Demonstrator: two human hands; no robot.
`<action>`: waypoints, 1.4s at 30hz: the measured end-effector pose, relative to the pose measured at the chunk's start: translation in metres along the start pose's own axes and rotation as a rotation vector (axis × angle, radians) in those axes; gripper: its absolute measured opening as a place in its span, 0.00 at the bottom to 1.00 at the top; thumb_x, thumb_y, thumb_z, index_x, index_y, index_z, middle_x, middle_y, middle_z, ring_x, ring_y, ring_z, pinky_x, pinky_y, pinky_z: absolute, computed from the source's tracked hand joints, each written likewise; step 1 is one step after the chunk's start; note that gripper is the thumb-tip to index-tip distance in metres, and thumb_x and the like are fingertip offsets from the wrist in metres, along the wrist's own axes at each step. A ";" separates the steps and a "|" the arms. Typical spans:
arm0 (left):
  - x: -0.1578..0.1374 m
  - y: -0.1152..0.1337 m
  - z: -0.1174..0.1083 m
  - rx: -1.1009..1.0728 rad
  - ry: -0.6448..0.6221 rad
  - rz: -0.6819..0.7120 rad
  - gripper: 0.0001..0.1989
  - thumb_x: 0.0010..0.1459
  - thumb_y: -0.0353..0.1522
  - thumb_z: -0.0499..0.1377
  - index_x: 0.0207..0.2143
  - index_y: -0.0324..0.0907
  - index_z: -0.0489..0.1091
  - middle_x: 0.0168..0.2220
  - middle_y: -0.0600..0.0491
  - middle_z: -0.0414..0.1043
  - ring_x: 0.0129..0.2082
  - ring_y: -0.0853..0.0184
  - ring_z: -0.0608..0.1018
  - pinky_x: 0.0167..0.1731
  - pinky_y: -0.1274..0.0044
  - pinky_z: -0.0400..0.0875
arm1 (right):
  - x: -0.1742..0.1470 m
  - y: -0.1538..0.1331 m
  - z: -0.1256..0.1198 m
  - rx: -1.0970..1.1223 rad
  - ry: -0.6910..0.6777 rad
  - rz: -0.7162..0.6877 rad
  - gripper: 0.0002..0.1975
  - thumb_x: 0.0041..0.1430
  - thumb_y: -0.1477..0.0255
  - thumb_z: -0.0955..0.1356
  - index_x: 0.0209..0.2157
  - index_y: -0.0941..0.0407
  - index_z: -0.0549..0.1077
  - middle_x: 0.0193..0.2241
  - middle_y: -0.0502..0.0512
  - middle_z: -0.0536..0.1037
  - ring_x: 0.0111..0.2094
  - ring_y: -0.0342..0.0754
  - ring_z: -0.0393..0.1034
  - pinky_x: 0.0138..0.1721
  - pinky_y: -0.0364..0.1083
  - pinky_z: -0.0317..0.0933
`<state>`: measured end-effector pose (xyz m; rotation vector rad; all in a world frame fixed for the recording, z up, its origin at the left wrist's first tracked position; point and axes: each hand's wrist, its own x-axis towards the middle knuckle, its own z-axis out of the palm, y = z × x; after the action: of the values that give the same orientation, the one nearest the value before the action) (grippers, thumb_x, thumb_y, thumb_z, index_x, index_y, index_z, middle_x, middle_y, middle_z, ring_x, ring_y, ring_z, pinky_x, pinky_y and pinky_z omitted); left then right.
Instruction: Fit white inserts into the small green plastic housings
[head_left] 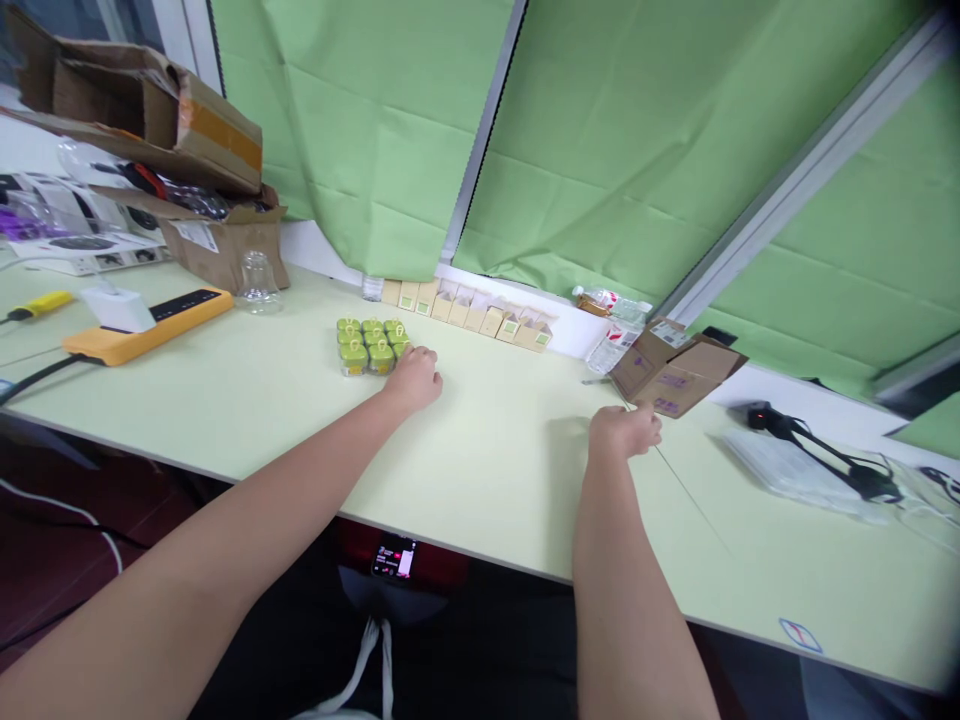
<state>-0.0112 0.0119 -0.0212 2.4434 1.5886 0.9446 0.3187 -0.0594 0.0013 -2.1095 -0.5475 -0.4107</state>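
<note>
Several small clear jars with green lids (365, 357) stand in a tight block on the table. My left hand (417, 378) is closed at the block's right front corner, its knuckles up. It partly covers the jars there, and what its fingers hold, if anything, is hidden. Farther right, my right hand (624, 430) is closed just in front of an open cardboard box (671, 380). Its fingertips are by the box's lower edge; I cannot tell whether they grip it.
Along the wall runs a row of small beige boxes (472, 312). Plastic bottles (613, 345) lie beside the cardboard box. On the left are an orange power strip (169, 318), a clear jar (259, 283) and large cartons (225, 235). A black cabled device (825, 460) is at right.
</note>
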 end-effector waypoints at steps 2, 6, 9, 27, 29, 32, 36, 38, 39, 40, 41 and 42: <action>-0.003 0.005 0.001 0.018 -0.013 0.071 0.15 0.57 0.29 0.53 0.44 0.36 0.73 0.45 0.41 0.71 0.52 0.53 0.67 0.56 0.65 0.62 | -0.015 -0.016 0.000 0.057 0.104 -0.245 0.22 0.57 0.74 0.61 0.53 0.59 0.69 0.53 0.72 0.67 0.57 0.66 0.59 0.53 0.61 0.57; -0.003 0.006 -0.008 0.103 0.097 0.140 0.16 0.56 0.26 0.52 0.45 0.36 0.72 0.52 0.40 0.68 0.55 0.52 0.65 0.55 0.64 0.62 | -0.063 -0.050 0.009 0.158 -0.097 -0.792 0.19 0.58 0.76 0.60 0.51 0.60 0.69 0.50 0.69 0.70 0.54 0.61 0.60 0.55 0.59 0.54; 0.004 -0.006 -0.020 0.165 0.182 0.035 0.19 0.54 0.22 0.52 0.48 0.35 0.71 0.55 0.38 0.66 0.55 0.51 0.66 0.54 0.62 0.62 | -0.097 -0.062 0.022 0.150 -0.222 -1.077 0.19 0.58 0.79 0.61 0.51 0.58 0.70 0.51 0.66 0.70 0.53 0.59 0.60 0.55 0.57 0.53; -0.001 0.022 0.005 -0.531 0.028 0.169 0.13 0.57 0.24 0.52 0.40 0.41 0.74 0.40 0.51 0.78 0.38 0.67 0.78 0.44 0.74 0.73 | -0.139 -0.076 0.018 0.644 -0.967 -0.781 0.15 0.58 0.68 0.65 0.47 0.52 0.72 0.43 0.53 0.78 0.40 0.47 0.72 0.34 0.44 0.66; 0.000 0.020 0.010 -0.642 0.046 0.064 0.16 0.54 0.25 0.56 0.46 0.40 0.70 0.43 0.48 0.76 0.36 0.68 0.78 0.41 0.74 0.75 | -0.135 -0.076 0.020 0.644 -1.004 -0.687 0.11 0.58 0.66 0.66 0.41 0.53 0.76 0.39 0.52 0.80 0.39 0.47 0.73 0.34 0.44 0.65; 0.002 0.017 0.013 -0.737 0.004 -0.025 0.24 0.51 0.25 0.58 0.52 0.41 0.65 0.48 0.46 0.73 0.39 0.67 0.78 0.39 0.74 0.75 | -0.132 -0.076 0.021 0.648 -1.013 -0.654 0.10 0.58 0.65 0.66 0.36 0.53 0.77 0.37 0.52 0.80 0.38 0.47 0.73 0.35 0.45 0.65; -0.003 0.019 0.011 -0.852 -0.180 -0.041 0.26 0.50 0.26 0.58 0.53 0.41 0.65 0.52 0.44 0.71 0.48 0.64 0.76 0.44 0.73 0.74 | -0.133 -0.076 0.021 0.685 -1.004 -0.643 0.11 0.57 0.64 0.66 0.36 0.53 0.78 0.38 0.53 0.80 0.38 0.48 0.73 0.35 0.44 0.65; -0.007 0.020 0.010 -0.846 -0.252 0.024 0.28 0.48 0.26 0.59 0.54 0.42 0.65 0.51 0.45 0.72 0.47 0.63 0.76 0.43 0.74 0.74 | -0.132 -0.076 0.021 0.692 -0.991 -0.612 0.11 0.57 0.63 0.66 0.34 0.54 0.77 0.36 0.53 0.80 0.37 0.47 0.72 0.36 0.45 0.65; -0.009 0.020 0.010 -0.821 -0.268 0.071 0.28 0.47 0.27 0.61 0.54 0.42 0.66 0.49 0.46 0.73 0.45 0.63 0.76 0.42 0.74 0.73 | -0.132 -0.076 0.021 0.696 -0.990 -0.594 0.11 0.57 0.63 0.66 0.33 0.54 0.76 0.34 0.52 0.79 0.37 0.47 0.72 0.37 0.45 0.64; -0.011 0.020 0.009 -0.788 -0.269 0.114 0.28 0.47 0.29 0.62 0.53 0.42 0.66 0.47 0.47 0.73 0.43 0.64 0.77 0.41 0.74 0.73 | -0.132 -0.076 0.022 0.703 -0.993 -0.575 0.11 0.57 0.62 0.66 0.33 0.54 0.76 0.33 0.52 0.79 0.37 0.47 0.72 0.38 0.45 0.64; -0.012 0.020 0.009 -0.752 -0.258 0.143 0.28 0.47 0.31 0.63 0.53 0.42 0.66 0.45 0.48 0.74 0.41 0.64 0.77 0.40 0.74 0.73 | -0.131 -0.076 0.023 0.711 -0.998 -0.556 0.11 0.57 0.62 0.66 0.32 0.54 0.75 0.32 0.51 0.78 0.36 0.47 0.72 0.38 0.45 0.64; -0.013 0.020 0.008 -0.719 -0.245 0.156 0.27 0.47 0.33 0.64 0.52 0.43 0.67 0.43 0.49 0.74 0.39 0.65 0.76 0.39 0.74 0.73 | -0.130 -0.076 0.024 0.722 -1.005 -0.534 0.11 0.57 0.62 0.66 0.32 0.54 0.74 0.32 0.51 0.78 0.36 0.47 0.72 0.39 0.45 0.64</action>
<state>0.0053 -0.0061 -0.0265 2.0691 0.7918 0.9681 0.1706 -0.0314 -0.0222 -1.3095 -1.5702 0.5598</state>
